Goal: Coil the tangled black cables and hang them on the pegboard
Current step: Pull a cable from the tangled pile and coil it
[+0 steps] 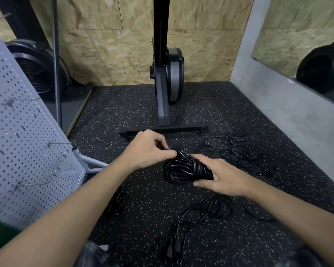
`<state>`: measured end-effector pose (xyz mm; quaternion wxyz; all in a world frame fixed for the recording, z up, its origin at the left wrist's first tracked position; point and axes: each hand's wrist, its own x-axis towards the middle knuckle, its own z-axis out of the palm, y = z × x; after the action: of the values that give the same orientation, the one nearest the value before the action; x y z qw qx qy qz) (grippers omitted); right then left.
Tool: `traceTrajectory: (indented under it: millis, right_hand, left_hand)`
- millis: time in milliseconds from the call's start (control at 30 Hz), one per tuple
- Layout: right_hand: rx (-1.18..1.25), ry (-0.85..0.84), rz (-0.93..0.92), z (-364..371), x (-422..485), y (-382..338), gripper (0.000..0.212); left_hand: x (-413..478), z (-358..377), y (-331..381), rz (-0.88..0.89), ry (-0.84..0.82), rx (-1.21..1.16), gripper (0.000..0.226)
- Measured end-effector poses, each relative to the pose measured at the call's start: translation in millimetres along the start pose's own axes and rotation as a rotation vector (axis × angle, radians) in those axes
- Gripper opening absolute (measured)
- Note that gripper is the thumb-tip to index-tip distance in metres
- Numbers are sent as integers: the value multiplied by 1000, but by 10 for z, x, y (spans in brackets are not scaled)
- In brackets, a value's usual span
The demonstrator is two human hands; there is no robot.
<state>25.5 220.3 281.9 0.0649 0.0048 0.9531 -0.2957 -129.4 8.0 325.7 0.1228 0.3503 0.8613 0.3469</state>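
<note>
pegboard [17,132] stands left, loose cables [239,151] lie right (on floor [123,112]), machine [166,83] behind.

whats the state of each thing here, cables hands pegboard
cable bundle, coiled, held in both hands
left hand, pinches the top of the coil
right hand, grips the side of the coil
loose cables, tangled, lying on the floor
pegboard, nothing hung on its hooks

**A gym corner**

Black speckled rubber floor [123,112] runs to a far chipboard wall [104,45], where an exercise machine [174,74] with a flywheel stands upright. Mirror [307,45] on the right, white pegboard [17,132] on the left.
</note>
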Motion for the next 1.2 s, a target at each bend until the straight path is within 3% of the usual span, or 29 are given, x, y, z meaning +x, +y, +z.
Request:
traceTrajectory:
  millis: [200,267,367,467,633,867,1033,1200]
  right_hand:
    - [-1,29,35,-36,-2,39,67]
    - [-56,50,60,3,12,80,65]
    - [-58,58,89,27,48,148,62]
    - [-76,39,117,38,69,165,63]
    - [0,51,125,32,183,60,60]
    - [199,36,125,81,455,-108,60]
    - [171,-43,156,125,648,-193,87]
    - [-46,-145,217,324,788,-134,111]
  left_hand:
    - [-27,9,-12,-25,-163,38,29]
    - [-37,44,-68,4,-148,86,31]
    - [-49,43,-142,98,-140,77,65]
    - [-77,90,-140,203,-291,162,103]
    - [-59,287,-198,277,-334,499,130]
    - [-47,154,-380,279,-165,484,96]
    - [-105,-72,-588,197,-115,519,79]
    - [-159,-328,-943,11,-111,580,67]
